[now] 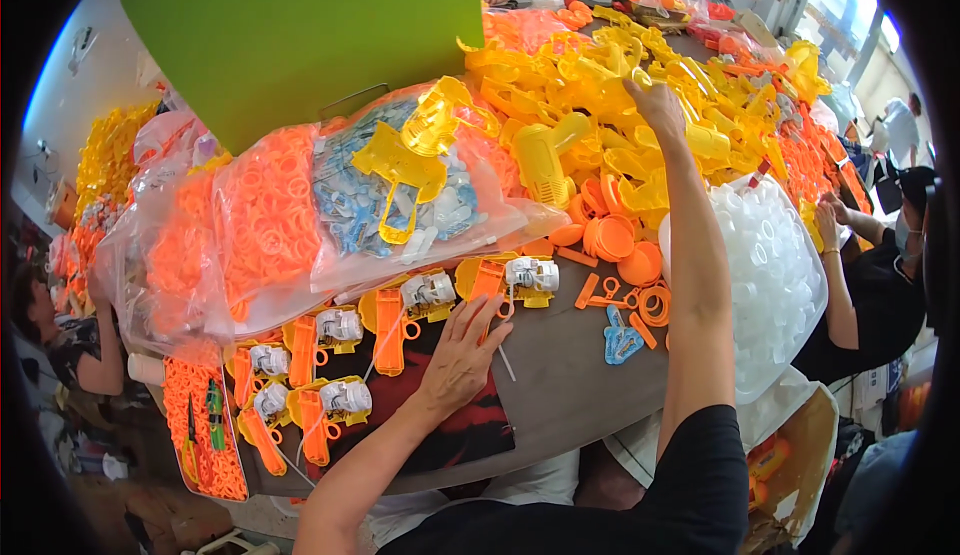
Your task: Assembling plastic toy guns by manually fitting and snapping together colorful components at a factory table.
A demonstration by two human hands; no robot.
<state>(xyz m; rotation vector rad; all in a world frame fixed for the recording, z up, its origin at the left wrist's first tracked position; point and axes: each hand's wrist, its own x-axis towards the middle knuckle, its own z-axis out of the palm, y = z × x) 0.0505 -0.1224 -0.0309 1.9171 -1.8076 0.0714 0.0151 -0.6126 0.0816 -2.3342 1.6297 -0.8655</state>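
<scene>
My right arm stretches out to a large heap of yellow plastic shell halves (560, 75). Its hand (658, 107) closes its fingers on a yellow plastic shell (636, 63) at the heap's top. Near the table's front, my left hand (462, 353) lies with fingers spread over the lower part of a half-built toy gun (508, 277), which has a yellow shell, orange handle and white motor block. Several similar half-built toy guns (400, 307) stand in rows to the left, with grey wires and orange rings. A dark red-and-black cloth (455, 425) lies under my left wrist.
Bags of orange rings (265, 215) and blue-white parts (340, 190) lie behind the rows. Orange discs (610, 238) and blue clips (622, 341) lie mid-table. A bag of white rings (765, 275) bulges at right. Scissors (191, 450) rest in an orange-filled tray. A green board (310, 35) stands behind. Co-workers (870, 265) sit nearby.
</scene>
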